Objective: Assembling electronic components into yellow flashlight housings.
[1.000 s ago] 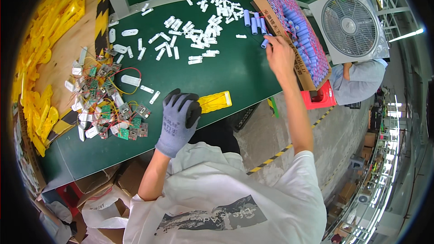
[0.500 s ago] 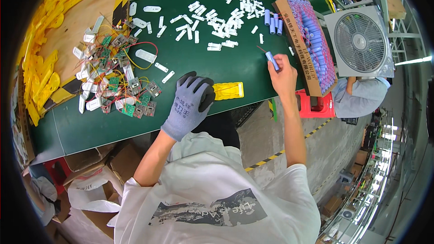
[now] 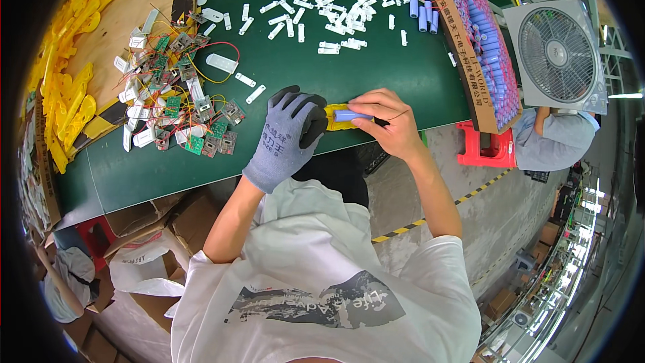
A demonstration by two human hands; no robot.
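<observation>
- Left hand (image 3: pixel 285 138), in a grey knit glove with dark fingertips, lies on the near edge of the green table (image 3: pixel 376 77), its fingers curled over one end of a yellow holder (image 3: pixel 339 118), so that grip is closed on it.
- Right hand (image 3: pixel 386 117) is bare, and its grip is a pinch of thumb and fingers around a blue cylinder cell (image 3: pixel 351 115), which lies right on top of the yellow holder.
- Holder and cell sit between the two hands, just at the table's front edge.
- Left of the glove is a messy pile of small circuit boards (image 3: pixel 178 104) with red and yellow wires.
- Farther back, white plastic pieces (image 3: pixel 329 10) are scattered around.
- Far right corner has a cardboard box of cells (image 3: pixel 480 47), with a few loose blue ones beside it.
- A fan (image 3: pixel 556 54) stands past the box, and another person sits below it.
</observation>
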